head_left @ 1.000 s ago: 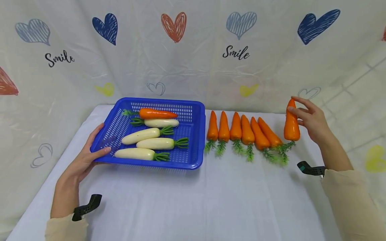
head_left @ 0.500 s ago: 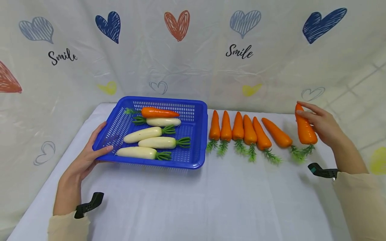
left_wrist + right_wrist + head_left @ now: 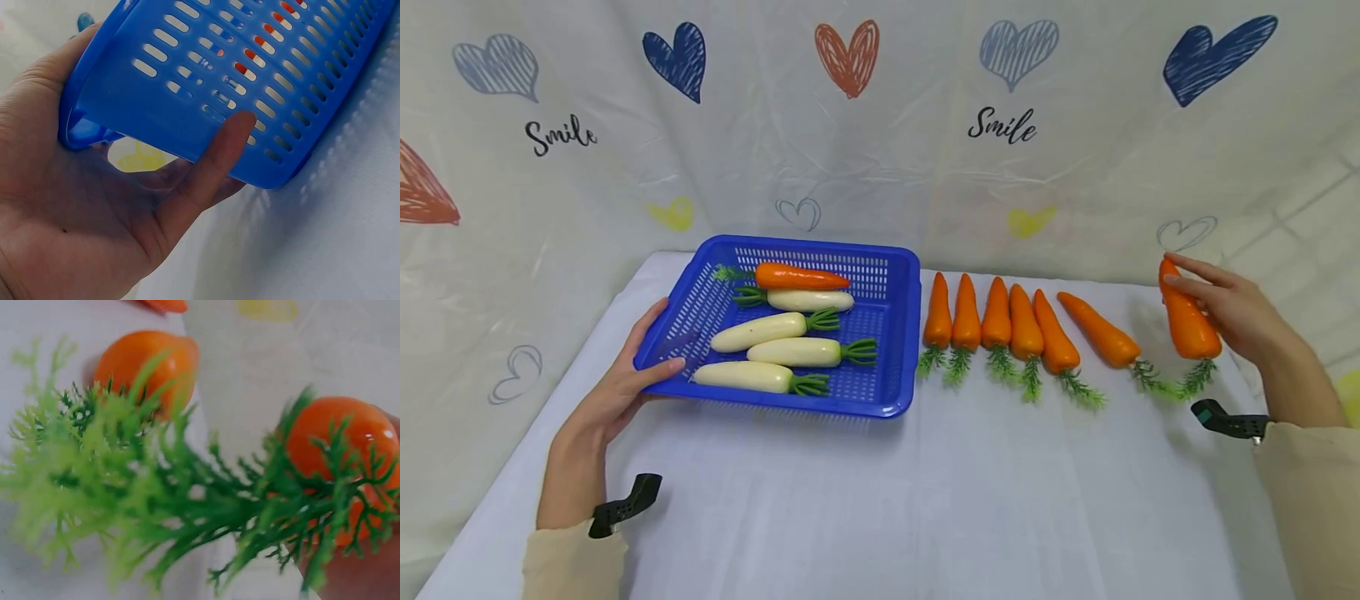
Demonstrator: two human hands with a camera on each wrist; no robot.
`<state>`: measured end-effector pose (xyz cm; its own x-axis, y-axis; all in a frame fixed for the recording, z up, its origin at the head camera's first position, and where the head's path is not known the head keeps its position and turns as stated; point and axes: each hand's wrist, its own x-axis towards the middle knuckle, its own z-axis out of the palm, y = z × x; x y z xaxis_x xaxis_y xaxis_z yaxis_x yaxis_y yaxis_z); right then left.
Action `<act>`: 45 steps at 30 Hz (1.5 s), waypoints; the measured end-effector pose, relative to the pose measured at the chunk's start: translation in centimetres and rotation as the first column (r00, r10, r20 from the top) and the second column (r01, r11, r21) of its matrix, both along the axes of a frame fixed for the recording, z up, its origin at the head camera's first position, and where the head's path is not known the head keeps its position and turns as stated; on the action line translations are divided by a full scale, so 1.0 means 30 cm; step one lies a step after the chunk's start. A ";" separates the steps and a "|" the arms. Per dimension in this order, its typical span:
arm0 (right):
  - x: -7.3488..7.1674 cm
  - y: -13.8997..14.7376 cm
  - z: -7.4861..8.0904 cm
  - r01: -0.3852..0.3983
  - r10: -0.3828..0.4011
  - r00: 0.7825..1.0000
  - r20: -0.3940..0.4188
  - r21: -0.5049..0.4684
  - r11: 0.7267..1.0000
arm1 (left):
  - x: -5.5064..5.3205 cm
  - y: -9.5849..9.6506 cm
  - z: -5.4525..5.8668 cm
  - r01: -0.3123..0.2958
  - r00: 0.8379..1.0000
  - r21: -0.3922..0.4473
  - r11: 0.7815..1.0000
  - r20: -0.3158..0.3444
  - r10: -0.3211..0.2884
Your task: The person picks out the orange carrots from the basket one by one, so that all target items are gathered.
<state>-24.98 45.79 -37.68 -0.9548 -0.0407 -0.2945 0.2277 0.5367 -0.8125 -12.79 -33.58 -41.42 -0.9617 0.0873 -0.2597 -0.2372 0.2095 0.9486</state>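
My left hand (image 3: 617, 392) grips the left front corner of a blue plastic basket (image 3: 891, 408), thumb over the rim. The left wrist view shows the fingers (image 3: 203, 169) under and against the slotted wall. In the basket lie one orange carrot (image 3: 801, 277) and several white radishes (image 3: 752, 377) with green stems. At the far right, my right hand (image 3: 1247, 321) holds another carrot (image 3: 1191, 327) near its pointed end, leafy top down. Its green leaves (image 3: 206, 506) fill much of the right wrist view. Nearest to it, a carrot (image 3: 1101, 333) lies tilted on the table.
Several carrots (image 3: 996, 317) lie side by side right of the basket, tips away from me and greens toward me. The white tablecloth (image 3: 887, 508) stretches in front. Behind stands a pale curtain (image 3: 910, 125) printed with hearts and "Smile".
My right hand moves right with its carrot. The rightmost carrot on the table also shifts right, away from the row, its greens touching or overlapping the held one's. My left hand stays on the basket.
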 end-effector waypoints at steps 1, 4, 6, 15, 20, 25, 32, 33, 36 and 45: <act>-0.001 0.005 -0.010 -0.009 0.009 1.000 0.003 0.015 1.000 | 0.000 0.000 0.000 0.000 1.000 0.001 1.000 0.003 0.000; -0.002 0.016 -0.049 -0.038 0.039 0.999 -0.004 0.072 0.997 | -0.003 0.003 0.000 -0.001 1.000 0.005 1.000 0.002 0.001; -0.002 0.015 -0.079 -0.049 0.050 0.999 -0.009 0.128 0.991 | -0.006 0.007 0.000 -0.001 1.000 0.005 1.000 -0.001 0.001; 0.007 -0.005 -0.166 -0.070 0.068 0.998 0.016 0.168 0.983 | -0.008 0.028 0.001 -0.010 1.000 -0.005 1.000 0.002 0.010; 0.016 -0.016 -0.163 -0.061 0.067 0.996 -0.052 0.104 0.993 | -0.007 0.028 0.008 -0.013 1.000 -0.007 1.000 -0.006 0.013; 0.045 -0.010 -0.166 -0.045 0.053 0.992 -0.114 0.072 0.996 | -0.008 0.030 0.011 -0.013 1.000 0.001 1.000 -0.008 0.013; 0.096 0.022 -0.167 -0.069 0.081 0.986 -0.148 0.085 0.994 | -0.013 0.025 0.019 -0.018 1.000 -0.002 1.000 -0.008 0.018; 0.101 0.024 -0.165 -0.075 0.091 0.984 -0.151 0.107 0.991 | -0.012 0.021 0.020 -0.021 1.000 -0.001 1.000 -0.008 0.021; 0.119 0.024 -0.160 -0.084 0.115 0.981 -0.158 0.189 0.978 | -0.010 0.012 0.021 -0.025 1.000 0.006 1.000 -0.005 0.025; 0.145 -0.013 -0.177 -0.081 0.125 0.984 -0.128 0.305 0.949 | 0.005 0.006 0.008 -0.017 1.000 0.002 1.000 -0.004 0.017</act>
